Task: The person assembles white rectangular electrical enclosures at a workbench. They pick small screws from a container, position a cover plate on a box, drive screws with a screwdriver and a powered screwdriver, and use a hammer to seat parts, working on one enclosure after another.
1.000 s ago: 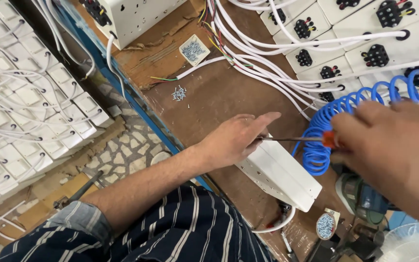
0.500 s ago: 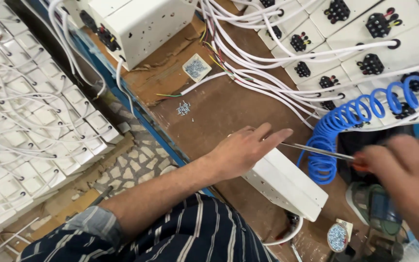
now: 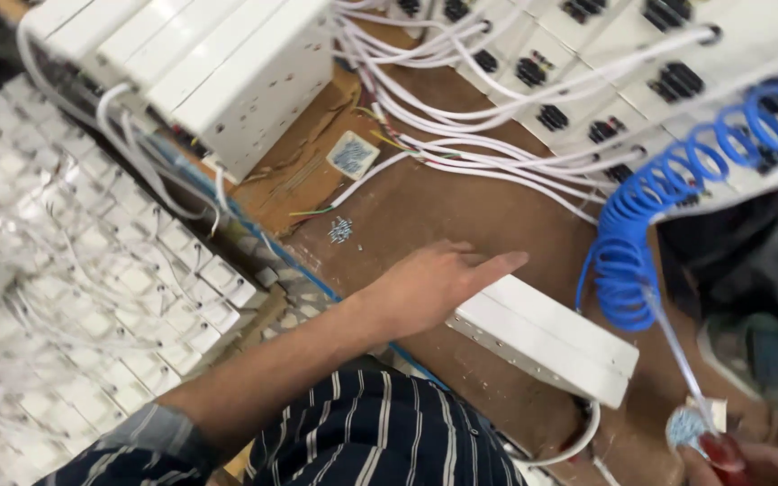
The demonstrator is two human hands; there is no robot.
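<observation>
1. Far left: heap of small white plastic socket boxes with thin white leads (image 3: 92, 297), below the bench edge, blurred.
2. Top left: stack of long white plastic extension boards (image 3: 218, 72) on the brown wooden bench (image 3: 443, 202); a little cluster of small silver screws (image 3: 340, 229) lies loose on the bench just below them.
3. Centre: my left hand (image 3: 429, 286) is flat, fingers stretched out and released, gripping nothing. The palm rests at the near end of the long white plastic power strip box (image 3: 547, 337), which lies on the bench, tilted toward the lower right.
4. Right: blue coiled air hose (image 3: 628, 243) hangs over the bench, near the box's far end.
5. Bottom right corner: my right hand (image 3: 749, 463) is mostly cut off; fingers look clenched on the red-handled screwdriver (image 3: 677, 360), shaft pointing up toward the hose.
6. Risk, my judgement: only a flat palm steadies the box, so it could slide or tip off the bench edge. The screwdriver tip could snag the hose coils, and an elbow could scatter the loose screws.
</observation>
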